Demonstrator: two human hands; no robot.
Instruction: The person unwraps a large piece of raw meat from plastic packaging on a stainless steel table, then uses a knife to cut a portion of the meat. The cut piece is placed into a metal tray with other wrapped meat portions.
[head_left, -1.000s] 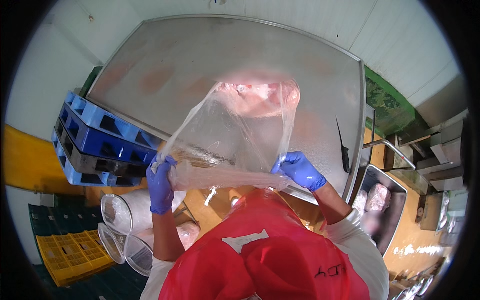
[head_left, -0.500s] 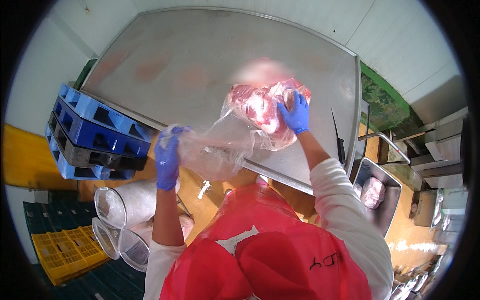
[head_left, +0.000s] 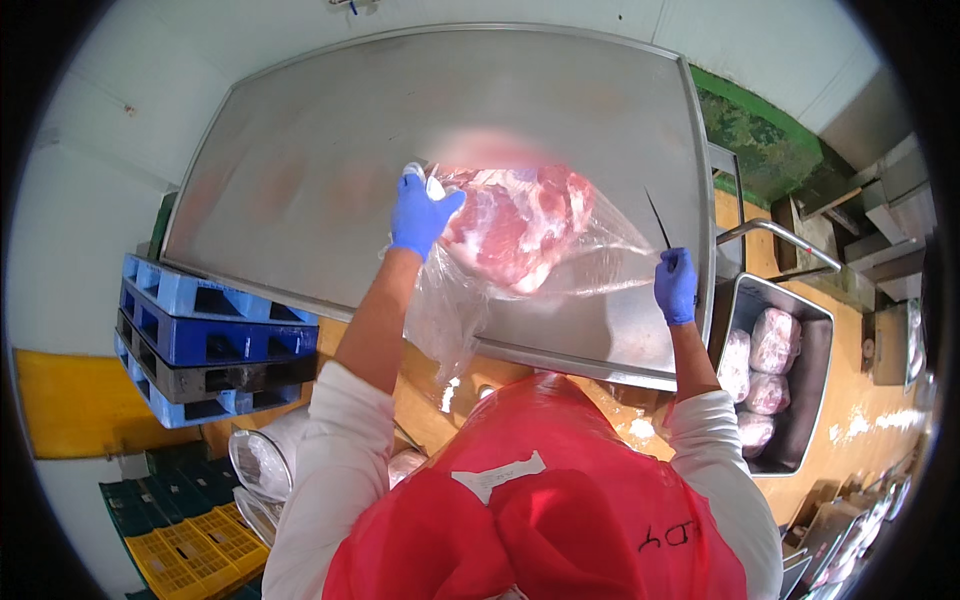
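Note:
A large piece of raw pink meat with white fat [head_left: 520, 215] lies on the steel table in front of me, loosely wrapped in clear plastic film [head_left: 610, 245]. At its left edge, my blue-gloved left hand [head_left: 422, 212] grips film, thumb apart from the fingers; some film hangs below over the table's near edge. My blue-gloved right hand [head_left: 677, 285] is closed on film at the right, which stretches taut from the meat. A knife's thin dark blade [head_left: 656, 216] points away from me just beyond that hand, its handle hidden.
The steel table [head_left: 300, 120] has a raised rim. Stacked blue and black pallets [head_left: 215, 330] stand at left, above yellow crates [head_left: 195, 550] and a clear round container [head_left: 262, 465]. At right, a deep metal bin [head_left: 815, 400] holds several wrapped meat pieces, near a bent metal rail [head_left: 790, 235].
My left hand has moved from left of the meat onto its left edge. My right hand has left the meat and moved right, pulling film. The view has shifted, showing more of the metal bin.

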